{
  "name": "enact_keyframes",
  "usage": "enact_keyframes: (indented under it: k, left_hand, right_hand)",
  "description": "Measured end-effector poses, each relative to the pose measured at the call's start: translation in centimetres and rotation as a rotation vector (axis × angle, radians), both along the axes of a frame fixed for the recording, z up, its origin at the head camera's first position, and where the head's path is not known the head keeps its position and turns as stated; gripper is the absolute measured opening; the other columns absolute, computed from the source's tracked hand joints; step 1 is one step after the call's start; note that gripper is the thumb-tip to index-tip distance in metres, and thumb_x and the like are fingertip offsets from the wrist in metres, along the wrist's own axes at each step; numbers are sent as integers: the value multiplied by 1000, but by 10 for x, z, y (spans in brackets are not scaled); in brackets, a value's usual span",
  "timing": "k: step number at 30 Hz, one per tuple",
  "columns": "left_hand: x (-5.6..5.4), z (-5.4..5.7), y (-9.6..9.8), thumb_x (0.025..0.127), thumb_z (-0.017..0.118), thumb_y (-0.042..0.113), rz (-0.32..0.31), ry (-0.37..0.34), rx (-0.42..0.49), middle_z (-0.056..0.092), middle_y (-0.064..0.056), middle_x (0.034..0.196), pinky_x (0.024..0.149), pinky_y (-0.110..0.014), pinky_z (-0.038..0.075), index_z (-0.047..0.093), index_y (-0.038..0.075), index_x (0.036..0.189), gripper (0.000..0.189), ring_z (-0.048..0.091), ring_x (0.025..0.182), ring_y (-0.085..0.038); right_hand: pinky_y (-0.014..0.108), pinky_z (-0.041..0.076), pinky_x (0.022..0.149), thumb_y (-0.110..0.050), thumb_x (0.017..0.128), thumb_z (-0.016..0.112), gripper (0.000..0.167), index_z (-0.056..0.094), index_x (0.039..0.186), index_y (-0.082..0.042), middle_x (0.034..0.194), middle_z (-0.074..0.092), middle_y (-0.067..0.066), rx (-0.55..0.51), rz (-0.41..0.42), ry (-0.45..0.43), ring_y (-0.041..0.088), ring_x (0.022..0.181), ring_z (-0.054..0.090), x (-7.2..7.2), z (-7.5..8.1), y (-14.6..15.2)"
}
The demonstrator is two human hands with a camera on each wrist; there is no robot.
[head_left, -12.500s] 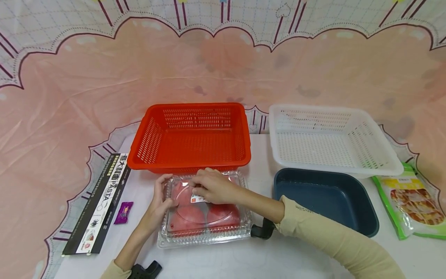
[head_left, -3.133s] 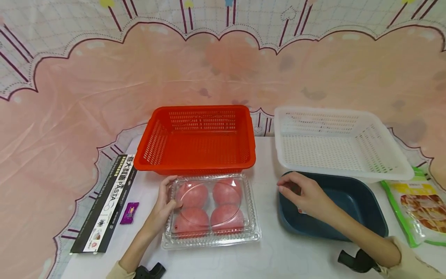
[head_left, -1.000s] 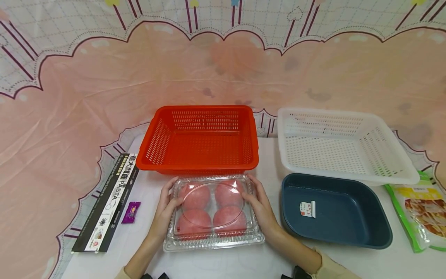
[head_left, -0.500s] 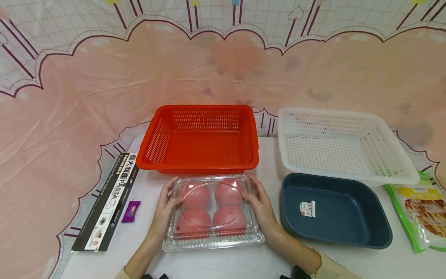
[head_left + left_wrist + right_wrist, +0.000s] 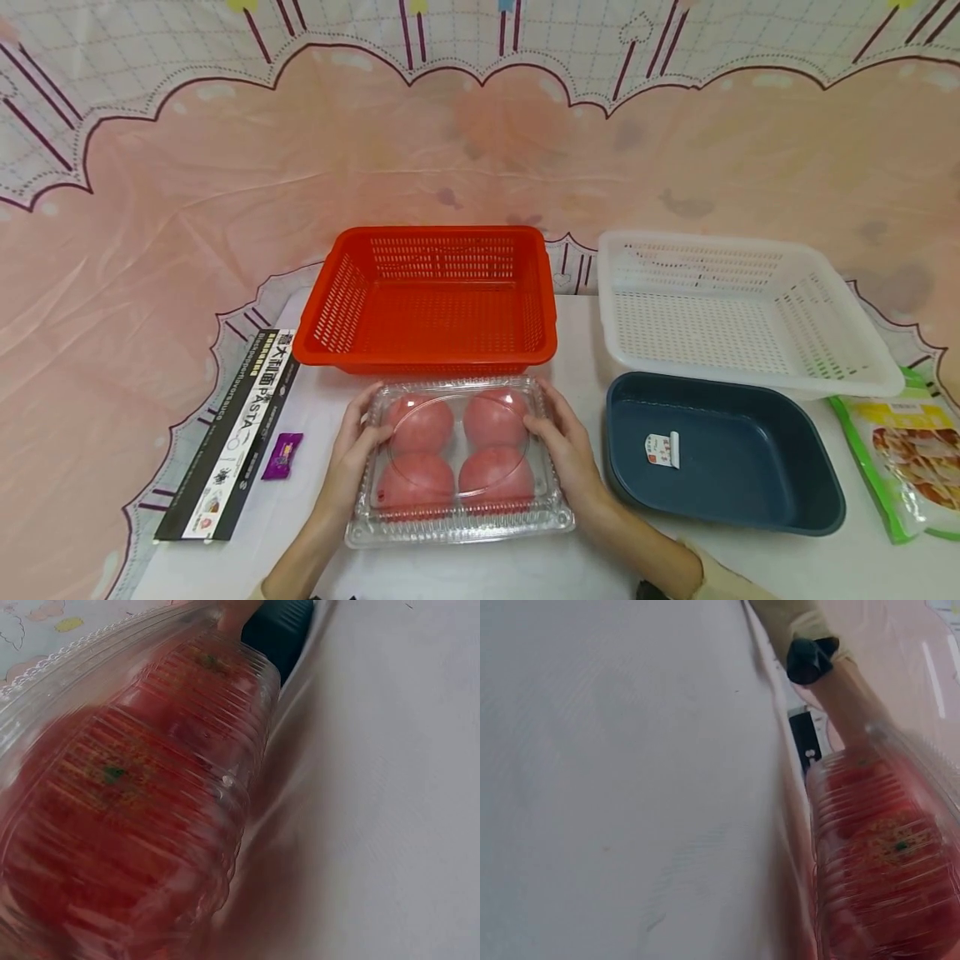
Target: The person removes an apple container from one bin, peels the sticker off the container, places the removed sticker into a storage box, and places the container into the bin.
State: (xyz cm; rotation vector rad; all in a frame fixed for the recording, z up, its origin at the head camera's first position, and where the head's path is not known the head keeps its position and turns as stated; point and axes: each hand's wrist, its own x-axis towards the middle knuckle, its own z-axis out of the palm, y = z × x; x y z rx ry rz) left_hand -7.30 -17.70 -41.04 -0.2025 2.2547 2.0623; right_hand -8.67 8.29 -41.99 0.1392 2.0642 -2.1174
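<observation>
A clear plastic clamshell box (image 5: 461,531) of several red tomatoes (image 5: 417,482) is in front of the red basket in the head view. My left hand (image 5: 351,450) grips its left side, thumb over the lid. On the right side my right hand (image 5: 572,458) grips it the same way. The other fingers of both hands are mostly hidden along the sides. Through the ribbed plastic, the left wrist view shows tomatoes (image 5: 112,817) with green stem spots. In the right wrist view, a tomato (image 5: 892,877) appears close above the white tabletop.
Behind stands a red basket (image 5: 426,359), with a white basket (image 5: 738,373) to its right. A dark blue tray (image 5: 780,508) holds a small white label (image 5: 662,450). At left lie a black pasta box (image 5: 228,437) and a purple packet (image 5: 282,456); at right, a green-edged food bag (image 5: 911,442).
Earlier my right hand was at the label on the lid, then over the blue tray, where the label now lies. It then took the box's right side; the box has just risen slightly toward me.
</observation>
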Motion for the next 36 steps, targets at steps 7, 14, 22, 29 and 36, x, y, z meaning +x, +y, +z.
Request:
enact_keyframes:
  k: [7, 14, 22, 29, 36]
  left_hand:
    - [6, 10, 2, 92, 43, 13, 7, -8, -1, 28, 1, 154, 118, -57, 17, 31, 24, 147, 57, 24, 144, -27]
    - [11, 20, 5, 93, 43, 14, 3, -11, -1, 28, 0, 153, 117, -59, 16, 30, 25, 147, 57, 25, 144, -29]
    - [15, 28, 8, 93, 43, 13, -2, -6, 5, 28, 1, 154, 118, -58, 16, 29, 25, 147, 57, 25, 143, -26]
    - [20, 35, 12, 95, 44, 15, 4, -17, 24, 27, -2, 156, 117, -61, 16, 30, 31, 147, 56, 26, 143, -27]
    - [23, 43, 14, 96, 43, 17, 0, -26, 24, 20, 0, 161, 116, -65, 13, 28, 34, 150, 59, 19, 148, -29]
  right_hand:
    - [56, 14, 120, -23, 96, 51, 60, 30, 152, -18, 161, 24, 5, -18, 17, 9, 30, 150, 17, 6, 9, 3]
    - [57, 16, 119, -25, 96, 51, 60, 30, 152, -20, 160, 25, 5, -21, 23, 4, 29, 149, 20, 9, 16, 6]
    - [56, 14, 120, -25, 96, 49, 61, 27, 153, -20, 162, 21, 5, -40, 45, 10, 29, 149, 17, 14, 23, 9]
    - [57, 8, 121, -27, 99, 43, 64, 16, 156, -22, 164, 12, 3, -57, 116, 5, 28, 151, 10, 18, 33, 13]
    - [57, 15, 120, -26, 99, 43, 62, 17, 155, -26, 162, 16, 1, -77, 115, -18, 27, 149, 15, 20, 38, 16]
